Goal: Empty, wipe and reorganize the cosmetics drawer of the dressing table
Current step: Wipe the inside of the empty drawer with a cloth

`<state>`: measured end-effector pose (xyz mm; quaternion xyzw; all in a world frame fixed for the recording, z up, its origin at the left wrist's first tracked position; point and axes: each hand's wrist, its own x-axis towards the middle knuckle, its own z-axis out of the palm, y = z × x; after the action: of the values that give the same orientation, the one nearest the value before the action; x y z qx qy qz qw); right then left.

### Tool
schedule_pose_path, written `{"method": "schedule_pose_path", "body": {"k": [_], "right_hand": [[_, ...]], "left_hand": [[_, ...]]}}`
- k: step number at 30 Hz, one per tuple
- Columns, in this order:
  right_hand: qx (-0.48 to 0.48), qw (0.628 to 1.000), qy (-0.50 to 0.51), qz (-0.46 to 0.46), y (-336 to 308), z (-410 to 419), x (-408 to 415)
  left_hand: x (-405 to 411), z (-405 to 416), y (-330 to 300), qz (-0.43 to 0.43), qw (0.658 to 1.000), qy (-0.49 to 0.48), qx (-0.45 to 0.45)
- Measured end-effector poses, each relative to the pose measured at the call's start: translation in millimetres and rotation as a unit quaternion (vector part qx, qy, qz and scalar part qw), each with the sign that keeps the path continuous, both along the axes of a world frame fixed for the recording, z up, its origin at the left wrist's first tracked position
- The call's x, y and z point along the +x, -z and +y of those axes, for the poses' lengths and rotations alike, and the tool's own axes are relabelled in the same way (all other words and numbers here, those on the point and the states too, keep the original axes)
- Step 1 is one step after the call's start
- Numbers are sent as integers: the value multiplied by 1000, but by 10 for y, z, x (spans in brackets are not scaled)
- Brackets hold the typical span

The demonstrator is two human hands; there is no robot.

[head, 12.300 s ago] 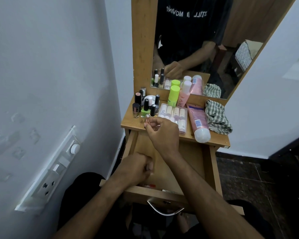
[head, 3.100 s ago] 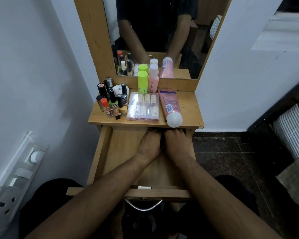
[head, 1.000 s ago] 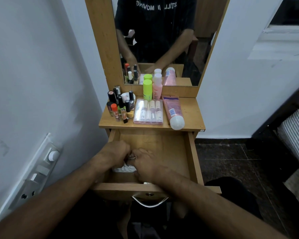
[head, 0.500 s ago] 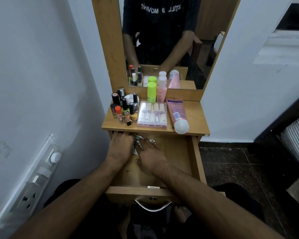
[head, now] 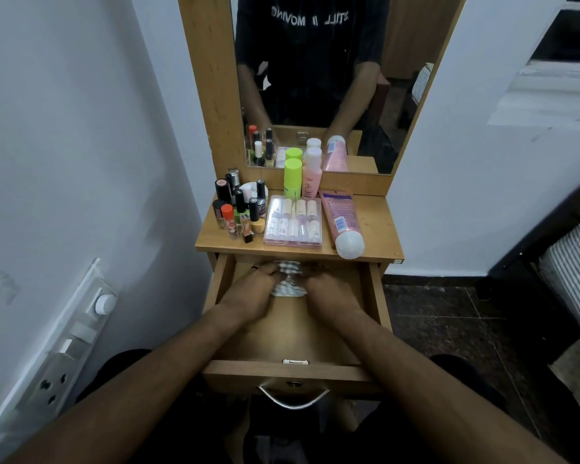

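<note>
Two hands in the drawer (head: 370,289), both at its far end, just under the tabletop (head: 375,229) edge. Your left hand (head: 248,293) and right hand (head: 330,291) sit either side of one checked cloth (head: 288,279), fingers curled onto it, pressing it against the drawer floor. Cloth is bunched between them; fingertips go under the tabletop lip, so exact finger placement there can't be read.

Drawer is pulled fully out toward you, one metal handle (head: 293,401) on its front. Besides the cloth and your hands, only bare wood shows inside.

On the tabletop, counted relative to the one clear case (head: 293,221) of small vials:
- left of it: one cluster of small bottles (head: 240,209), roughly ten; they overlap too much for an exact count. One white jar (head: 248,190) sits among them.
- behind it: one green-capped bottle (head: 292,177) and one pink bottle (head: 312,172), both upright, touching each other.
- right of it: one pink tube (head: 344,219) lying flat, white cap toward you, just beside the case.

One mirror (head: 315,78) stands behind all of it. One switch panel (head: 71,346) on the wall, well left of the drawer.
</note>
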<state>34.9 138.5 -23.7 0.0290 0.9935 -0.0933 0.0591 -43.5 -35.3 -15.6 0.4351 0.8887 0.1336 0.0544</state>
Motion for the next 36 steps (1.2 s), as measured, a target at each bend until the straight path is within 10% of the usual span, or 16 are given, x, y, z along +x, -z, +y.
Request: {"method": "schedule_pose_path", "body": {"k": [16,27,30,36], "right_hand": [[161,986,29,24,-139,242,335],[-125,979,147,-63,-390,22,705],[-352,882,306,-63,-406,-16,657],[-656,562,500,65,-240,-194,381]], "left_hand": [[389,516,57,-13,999,46,-21],[737,51,-138,-88,995,9,38],[769,-21,-190,-108,992,-28,53],[805,-30,-197,-138,983,-118,23]]}}
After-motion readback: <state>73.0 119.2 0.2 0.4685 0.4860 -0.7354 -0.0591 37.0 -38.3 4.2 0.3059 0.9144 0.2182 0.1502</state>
